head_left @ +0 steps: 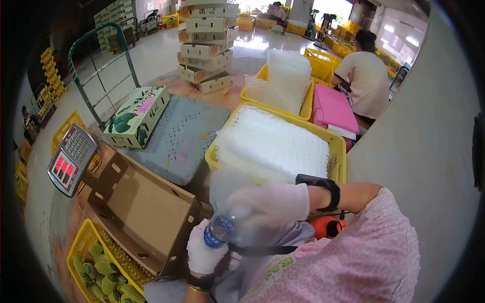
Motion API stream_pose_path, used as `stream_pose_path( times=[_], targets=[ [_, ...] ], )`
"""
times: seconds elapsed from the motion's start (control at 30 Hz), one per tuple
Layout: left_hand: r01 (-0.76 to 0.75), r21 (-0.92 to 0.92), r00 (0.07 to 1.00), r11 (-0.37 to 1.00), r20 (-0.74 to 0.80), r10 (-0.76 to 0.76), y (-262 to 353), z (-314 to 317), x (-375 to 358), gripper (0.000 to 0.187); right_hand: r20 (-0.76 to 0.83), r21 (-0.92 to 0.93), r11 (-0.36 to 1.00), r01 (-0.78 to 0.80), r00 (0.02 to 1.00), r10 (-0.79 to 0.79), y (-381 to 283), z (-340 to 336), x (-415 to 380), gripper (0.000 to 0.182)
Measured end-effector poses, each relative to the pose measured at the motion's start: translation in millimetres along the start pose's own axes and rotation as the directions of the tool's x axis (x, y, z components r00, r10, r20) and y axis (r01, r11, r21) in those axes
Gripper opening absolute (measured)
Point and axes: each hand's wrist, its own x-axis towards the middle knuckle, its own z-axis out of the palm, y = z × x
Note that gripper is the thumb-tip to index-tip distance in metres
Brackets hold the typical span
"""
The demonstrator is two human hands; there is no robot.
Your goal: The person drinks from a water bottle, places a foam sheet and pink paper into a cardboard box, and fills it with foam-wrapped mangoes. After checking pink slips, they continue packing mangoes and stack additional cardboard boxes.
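A: What is the left hand [201, 250] doing?

B: Its white-gloved fingers are clamping round a clear plastic water bottle [218, 233], in the near middle, over the person's lap. A blue label is wrapping the bottle, but its print is coming out too small to read.

A: And the right hand [273, 204]?

B: It is reaching in from the right, gloved too, and blurring over the bottle's upper part. I cannot tell whether its fingers are staying apart, pressing together or gripping; the blur is hiding the bottle's top. A black wrist strap [332, 194] is showing plainly.

A: What is lying to the left?

B: An open cardboard carton [149, 209] is covering part of a yellow crate [79, 240]. Green fruit in foam nets [105, 267] is filling the crate, which the bottom edge is cutting off.

A: And beyond the hands?

B: A yellow basket [339, 156] is carrying white foam netting [273, 141]; the right hand is screening its near side. An orange object with a black cap [319, 227] is peeping out behind the right arm, too covered to name. Farther left, a mango carton [136, 117] is resting on a grey platform [194, 129]. At the far right, a person in a pale shirt [368, 81] is facing away, their hands being hard to make out.
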Motion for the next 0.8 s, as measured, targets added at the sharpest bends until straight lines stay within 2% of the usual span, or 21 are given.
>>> stream_pose_path(
  times=[0.03, 0.07, 0.1, 0.2, 0.23, 0.3, 0.33, 0.37, 0.43, 0.47, 0.5, 0.53, 0.57, 0.63, 0.67, 0.7, 0.73, 0.77, 0.8],
  targets=[
    [0.008, 0.002, 1.000, 1.000, 0.009, -0.008, 2, -2, 0, 0.055, -0.040, 0.158, 0.987, 0.011, 0.999, -0.005, -10, -5, -4, 0.033],
    [0.012, -0.042, 0.996, 0.999, 0.086, -0.008, 6, -5, 0, 0.056, 0.039, 0.192, 0.980, -0.044, 0.999, 0.037, -11, -9, -10, 0.033],
    [0.021, -0.085, 0.987, 0.996, 0.160, -0.007, 10, -7, 1, 0.056, 0.043, 0.205, 0.978, -0.050, 0.998, 0.042, -15, -10, -16, 0.033],
    [-0.064, 0.055, 0.986, 0.996, 0.154, 0.055, 11, -5, -1, 0.057, 0.215, 0.003, 0.929, -0.370, 0.907, 0.361, -28, -9, -26, 0.028],
    [-0.111, 0.119, 0.986, 0.987, 0.134, 0.095, 8, -3, -1, 0.057, 0.220, 0.014, 0.927, -0.376, 0.905, 0.364, -31, -7, -29, 0.028],
    [-0.144, 0.135, 0.982, 0.980, 0.142, 0.125, 5, -1, -2, 0.057, 0.120, -0.037, 0.839, -0.543, 0.831, 0.543, -36, 1, -35, 0.029],
    [-0.161, 0.155, 0.981, 0.975, 0.136, 0.140, 6, -1, -1, 0.056, 0.054, 0.056, 0.819, -0.571, 0.821, 0.569, -34, 11, -39, 0.032],
    [-0.182, 0.172, 0.978, 0.968, 0.131, 0.160, 7, 1, 0, 0.055, 0.054, 0.056, 0.816, -0.576, 0.818, 0.573, -34, 17, -41, 0.032],
    [-0.155, 0.173, 0.978, 0.973, 0.163, 0.127, 5, 4, -2, 0.055, -0.098, 0.093, 0.808, -0.582, 0.802, 0.589, -37, 24, -42, 0.032],
    [-0.167, 0.157, 0.980, 0.973, 0.136, 0.146, 3, 7, -2, 0.055, -0.100, 0.092, 0.803, -0.589, 0.797, 0.596, -37, 22, -42, 0.032],
    [-0.177, 0.141, 0.981, 0.974, 0.110, 0.162, 2, 9, -3, 0.055, -0.106, 0.123, 0.839, -0.529, 0.834, 0.542, -36, 19, -42, 0.030],
    [-0.140, 0.131, 0.983, 0.981, 0.139, 0.122, 3, 9, -4, 0.059, -0.112, 0.155, 0.871, -0.467, 0.867, 0.485, -34, 15, -40, 0.028],
    [-0.138, 0.126, 0.981, 0.982, 0.152, 0.118, 4, 8, -4, 0.059, -0.109, 0.160, 0.864, -0.478, 0.861, 0.497, -35, 11, -39, 0.028],
    [-0.151, -0.036, 0.974, 0.988, 0.167, 0.155, 8, 9, -4, 0.071, -0.152, 0.233, 0.902, -0.365, 0.902, 0.404, -39, -1, -37, 0.026],
    [-0.069, -0.189, 0.968, 0.980, 0.224, 0.112, 12, 5, -4, 0.077, -0.244, 0.153, 0.936, -0.318, 0.905, 0.348, -42, -11, -36, 0.026],
    [-0.067, -0.276, 0.962, 0.959, 0.238, 0.135, 22, -6, 2, 0.079, -0.343, 0.100, 0.930, -0.353, 0.865, 0.365, -51, -24, -35, 0.025],
    [-0.022, -0.284, 0.975, 0.959, 0.204, 0.083, 25, -15, 3, 0.077, -0.383, 0.171, 0.920, -0.353, 0.836, 0.392, -62, -44, -38, 0.022],
    [0.029, -0.293, 0.984, 0.956, 0.178, 0.025, 22, -19, 2, 0.074, -0.402, 0.179, 0.875, -0.449, 0.779, 0.482, -76, -61, -44, 0.022],
    [0.114, -0.273, 0.984, 0.955, 0.163, -0.071, 14, -22, 0, 0.071, -0.444, -0.022, 0.862, -0.506, 0.778, 0.445, -88, -74, -55, 0.032]
  ],
)
